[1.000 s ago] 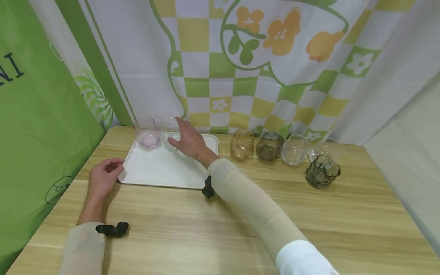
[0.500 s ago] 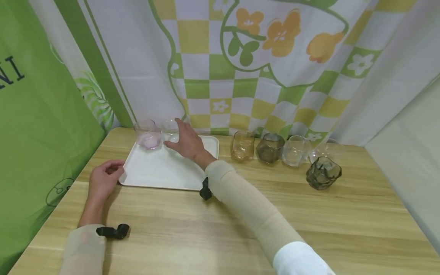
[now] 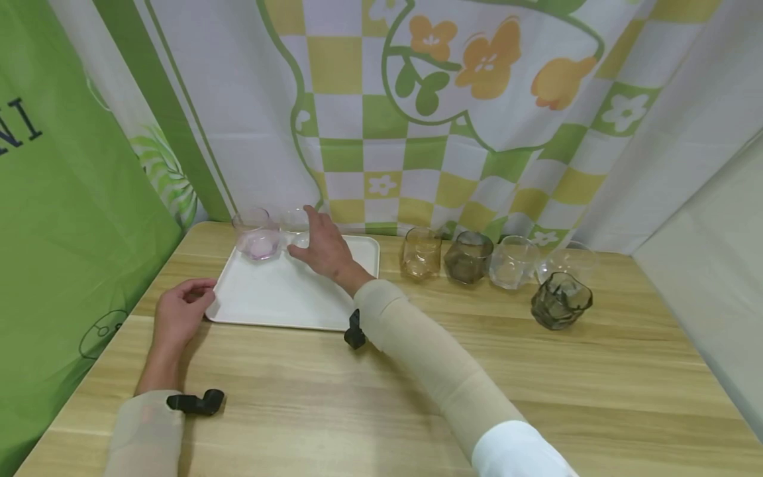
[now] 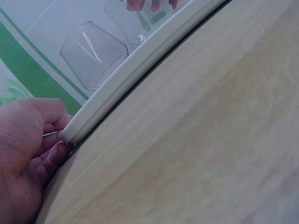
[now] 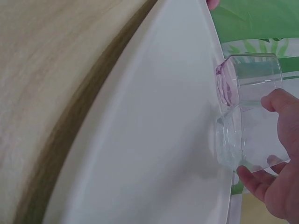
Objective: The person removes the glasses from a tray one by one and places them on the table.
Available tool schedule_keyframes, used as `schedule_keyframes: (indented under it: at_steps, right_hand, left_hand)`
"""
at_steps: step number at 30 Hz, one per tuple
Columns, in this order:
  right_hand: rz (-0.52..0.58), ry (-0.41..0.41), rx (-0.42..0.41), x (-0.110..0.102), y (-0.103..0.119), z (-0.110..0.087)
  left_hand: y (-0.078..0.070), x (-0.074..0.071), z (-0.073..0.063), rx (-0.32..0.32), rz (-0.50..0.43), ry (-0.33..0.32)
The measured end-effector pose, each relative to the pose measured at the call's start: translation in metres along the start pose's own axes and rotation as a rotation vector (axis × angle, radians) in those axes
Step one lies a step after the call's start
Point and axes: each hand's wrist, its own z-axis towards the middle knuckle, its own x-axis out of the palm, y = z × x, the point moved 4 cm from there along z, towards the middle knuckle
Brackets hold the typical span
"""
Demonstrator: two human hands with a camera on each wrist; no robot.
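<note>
On my feed, the right hand (image 3: 324, 248) has thumb and fingers spread wide across the clear faceted glass (image 5: 257, 135), gripping its sides at the white tray (image 3: 286, 291)'s far edge, beside the pink-tinted glass (image 3: 259, 242). I see the left hand (image 3: 181, 311), fingers curled, pinching the tray's near left corner.

You have two glasses (image 3: 259, 240) (image 3: 296, 228) on one white tray (image 3: 280, 291), five more glasses (image 3: 420, 255) (image 3: 469, 258) (image 3: 514, 264) (image 3: 566, 257) (image 3: 560, 301) on one table (image 3: 310, 391), plus your two hands (image 3: 179, 311) (image 3: 326, 249) and two wrist cameras (image 3: 203, 401) (image 3: 354, 332)
</note>
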Motion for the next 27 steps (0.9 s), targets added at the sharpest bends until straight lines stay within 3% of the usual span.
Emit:
schedule_keyframes:
  at_steps: [14,27]
  right_hand:
    - [0.089,-0.024,0.021,-0.001,0.002,-0.003]
    - [0.07,-0.074,0.009,-0.004,0.002,-0.015]
  left_hand:
    - [-0.002,-0.002,0.002,-0.014,-0.012,-0.007]
    - [0.0,0.001,0.001,-0.022,-0.013,-0.006]
